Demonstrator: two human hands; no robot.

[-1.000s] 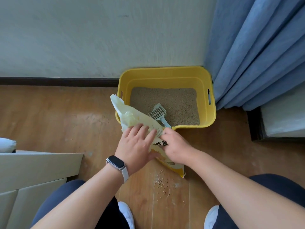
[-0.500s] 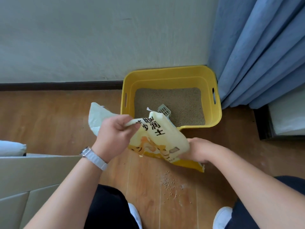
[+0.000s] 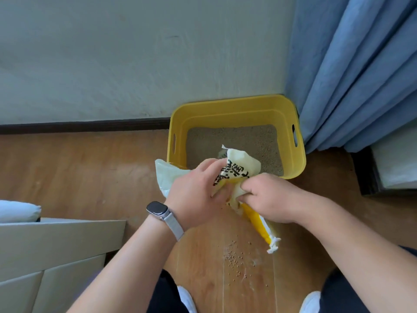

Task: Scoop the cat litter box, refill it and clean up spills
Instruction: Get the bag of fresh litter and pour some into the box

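Observation:
A yellow litter box point(image 3: 237, 107) stands on the wood floor against the wall, with tan litter point(image 3: 248, 141) covering its bottom. In front of it, both hands hold a cream and yellow litter bag point(image 3: 241, 164), crumpled and folded over. My left hand point(image 3: 194, 195), with a watch on its wrist, grips the bag's left part. My right hand point(image 3: 268, 197) pinches the bag's middle. The bag's yellow lower end point(image 3: 261, 227) hangs toward the floor. Spilled litter grains point(image 3: 235, 258) lie on the floor below the bag. The bag almost wholly hides the scoop inside the box.
A blue curtain point(image 3: 352, 73) hangs right of the box, with a dark-based white unit point(image 3: 392, 163) beside it. A cardboard box point(image 3: 52, 249) sits at the left with something white point(image 3: 18, 211) behind it. My white shoes point(image 3: 187, 299) are at the bottom.
The bag has been folded and crumpled smaller. My left hand moved right toward the middle, and my right hand shifted up onto the bag's centre. The scoop went out of sight behind the bag.

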